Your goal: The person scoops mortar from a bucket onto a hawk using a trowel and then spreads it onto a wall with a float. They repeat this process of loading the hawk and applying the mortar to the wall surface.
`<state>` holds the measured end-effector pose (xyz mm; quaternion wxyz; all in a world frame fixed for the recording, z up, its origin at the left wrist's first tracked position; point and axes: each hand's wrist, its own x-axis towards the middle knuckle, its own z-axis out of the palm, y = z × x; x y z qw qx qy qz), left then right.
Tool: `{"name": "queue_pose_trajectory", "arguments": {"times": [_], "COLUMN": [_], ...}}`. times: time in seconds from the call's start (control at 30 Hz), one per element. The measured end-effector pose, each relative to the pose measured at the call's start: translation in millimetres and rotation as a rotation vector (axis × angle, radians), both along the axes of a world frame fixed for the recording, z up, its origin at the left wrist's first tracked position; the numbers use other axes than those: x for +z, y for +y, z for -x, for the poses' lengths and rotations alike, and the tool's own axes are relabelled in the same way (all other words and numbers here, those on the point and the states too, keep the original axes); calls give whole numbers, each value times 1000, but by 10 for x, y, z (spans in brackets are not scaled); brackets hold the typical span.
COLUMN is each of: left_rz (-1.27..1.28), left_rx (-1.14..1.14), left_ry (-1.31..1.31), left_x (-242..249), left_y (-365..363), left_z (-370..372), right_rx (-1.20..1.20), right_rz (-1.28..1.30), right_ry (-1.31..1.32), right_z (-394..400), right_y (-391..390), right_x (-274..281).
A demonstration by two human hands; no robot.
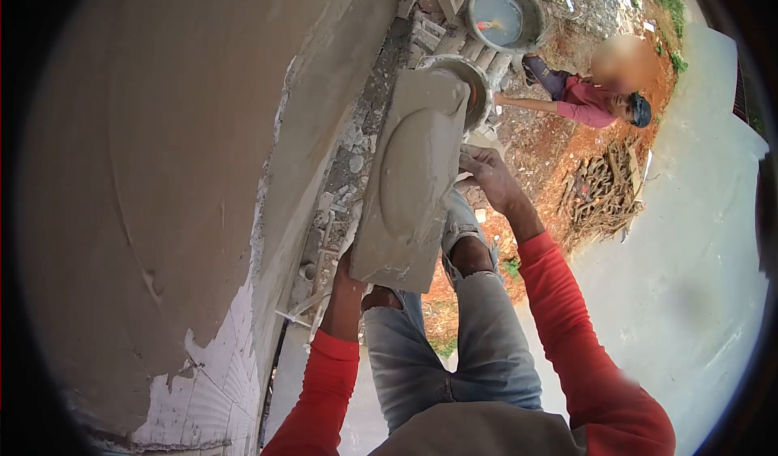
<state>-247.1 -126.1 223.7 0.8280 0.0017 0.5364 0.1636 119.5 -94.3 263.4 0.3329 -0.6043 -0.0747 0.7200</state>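
A long flat board (419,180) smeared with wet grey mortar (417,168) lies tilted in front of my legs. My left hand (348,271) is at the board's lower left edge, its fingers hidden beneath it. Beside the board's right edge is my right hand (492,176), with fingers bent together; what they hold, if anything, is too small to make out. Just beyond the board's far end, a bucket (478,83) is partly covered by it. Grey mortar coats the wall (186,132) on the left, with a bare white patch (203,383) low down.
A second bucket (506,17) with greyish liquid and an orange item stands at the top. Below, another person (587,103) in a pink shirt reaches toward the nearer bucket. A pile of sticks (602,188) lies on reddish ground. Rubble and planks line the wall's foot.
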Motion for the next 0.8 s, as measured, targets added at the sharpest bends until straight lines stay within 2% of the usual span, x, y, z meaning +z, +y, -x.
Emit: {"name": "queue_pose_trajectory", "arguments": {"times": [0.07,0.13,0.2,0.27,0.3,0.37,0.4,0.47,0.5,0.57,0.63,0.67,0.7,0.73,0.8], "left_rz": [-31,-68,-101,-135,-147,-173,-188,-209,-215,-200,-196,-206,-211,-331,-631], "left_rx": [-7,-7,-4,9,18,51,72,126,163,267,393,467,533,594,717], "left_ry": [6,6,-6,-32,-54,-114,-146,-227,-275,-411,-569,-655,-740,-761,-713], "left_x": [547,1170,1706,2222,2448,2865,3064,3449,3665,4056,4507,4745,4964,5172,5600], "left_y": [97,192,224,270,273,279,282,239,188,63,-118,-236,-364,-496,-696], "left_z": [-29,-98,-149,-203,-210,-185,-142,-18,110,438,881,1121,1344,1510,1753], "right_rx": [-213,-141,-185,-66,102,235,207,265,281,460,504,458,480,493,493], "right_rz": [-116,-199,-240,-400,-487,-601,-611,-766,-825,-1106,-1217,-1184,-1295,-1406,-1837], "right_ry": [428,590,620,464,327,217,253,109,23,-292,-350,-250,-296,-342,-622], "right_z": [139,200,349,422,393,558,705,1003,1123,1422,1761,1945,2118,2292,2732], "right_y": [-92,-149,-3,-49,-167,-65,64,161,135,287,322,271,244,219,301], "right_x": [633,1184,1997,2330,2349,2650,2989,3387,3602,4297,4670,4674,4670,4667,4885]}}
